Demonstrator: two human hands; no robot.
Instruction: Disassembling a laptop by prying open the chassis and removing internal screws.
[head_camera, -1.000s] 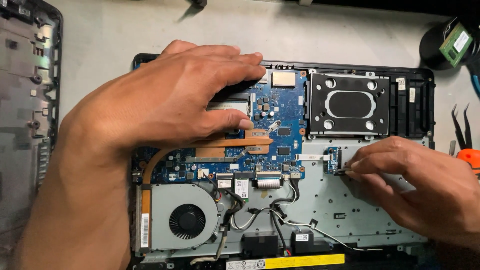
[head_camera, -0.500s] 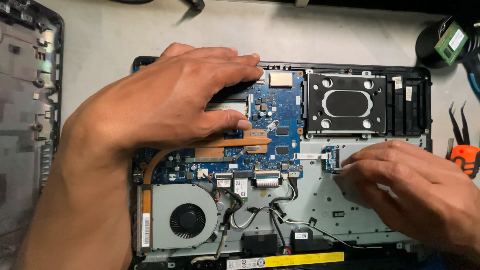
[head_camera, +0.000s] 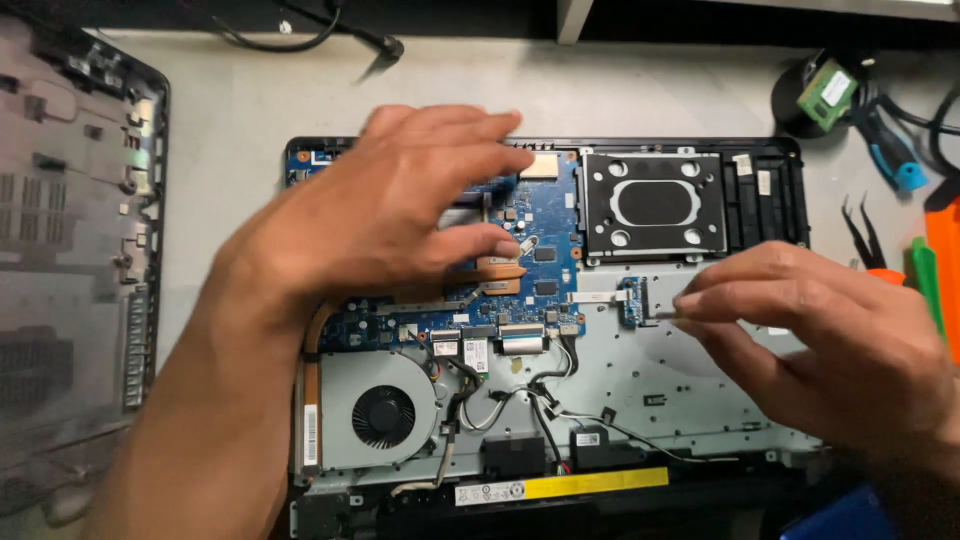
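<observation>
Blue motherboard (head_camera: 545, 250) sits exposed in the opened laptop chassis (head_camera: 700, 400), centre of the desk (head_camera: 240, 110); bottom cover (head_camera: 70, 250) is already off and lies at the left edge. Drive bay (head_camera: 655, 205) far right in the chassis looks empty, only the metal bracket there. Fan (head_camera: 382, 415), copper heat pipe (head_camera: 312, 340) and yellow-labelled battery strip (head_camera: 560, 487) near edge all look in place, cables around the fan appear plugged. Left hand (head_camera: 400, 215) rests flat on the far-left part of the board, fingers spread and loose, gripping nothing, seems to be steadying it. Right hand (head_camera: 810, 340) is pinched at thumb and forefinger right beside the small daughter board (head_camera: 633, 298) and its flat ribbon; it may hold a small screw or connector tab, cannot tell. Judgement: disassembly is partway, cover and drive out, board, fan and battery still to go. Tweezers (head_camera: 862, 235) and other tools lie at the right.
</observation>
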